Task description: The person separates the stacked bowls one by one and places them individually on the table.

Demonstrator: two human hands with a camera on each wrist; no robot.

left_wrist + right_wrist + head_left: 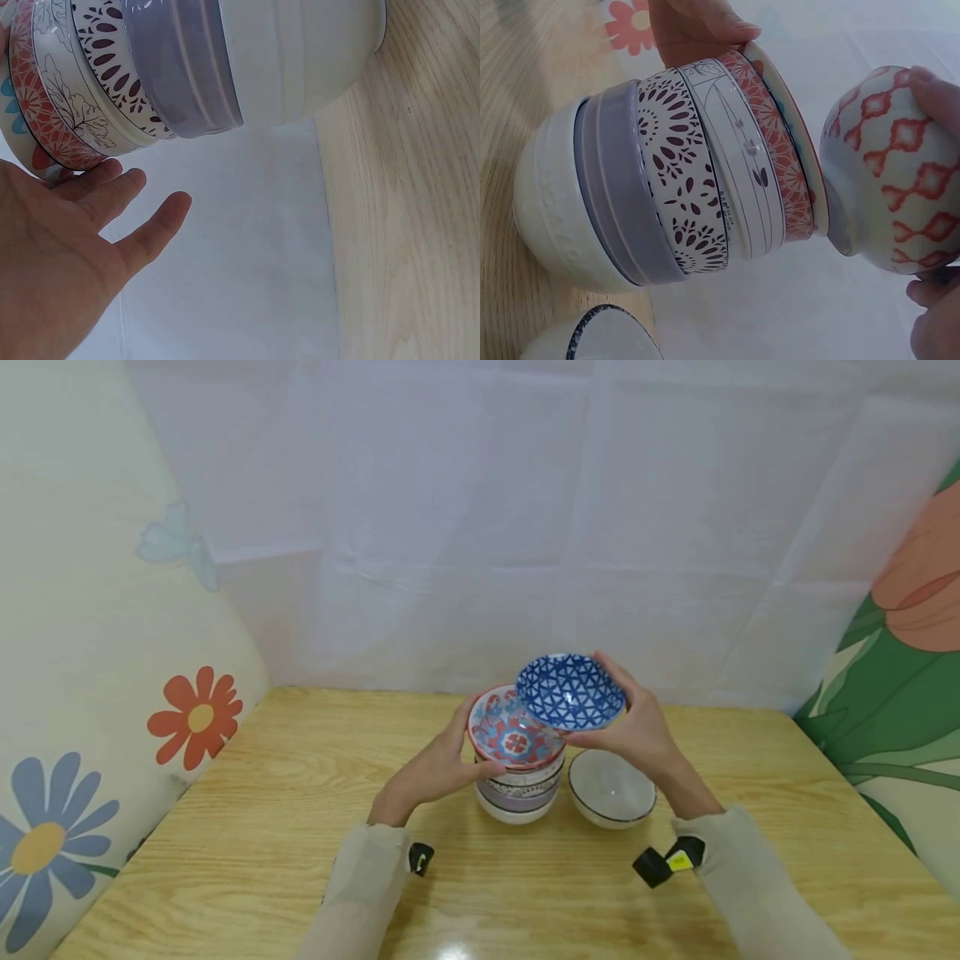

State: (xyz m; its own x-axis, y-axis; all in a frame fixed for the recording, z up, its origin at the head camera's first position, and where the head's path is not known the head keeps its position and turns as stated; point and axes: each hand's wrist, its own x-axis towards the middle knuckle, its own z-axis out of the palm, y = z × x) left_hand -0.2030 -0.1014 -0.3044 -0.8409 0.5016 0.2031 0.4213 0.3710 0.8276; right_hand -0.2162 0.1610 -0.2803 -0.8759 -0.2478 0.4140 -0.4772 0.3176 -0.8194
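My right hand grips a bowl with a blue triangle pattern inside, thumb and fingers at opposite sides of its rim. Red diamond shapes on white cover its outside in the right wrist view. It is tilted over the right part of a stack of several bowls. Topmost there is a red-rimmed bowl with a red and blue floral inside. My left hand holds this top bowl at its left side, thumb in front and fingers behind. Lower down are a brown-patterned bowl, a purple bowl and a white bowl.
A white bowl with a dark rim stands upright on the wooden table, just right of the stack. Behind the table hangs a white cloth. Floral panels flank both sides.
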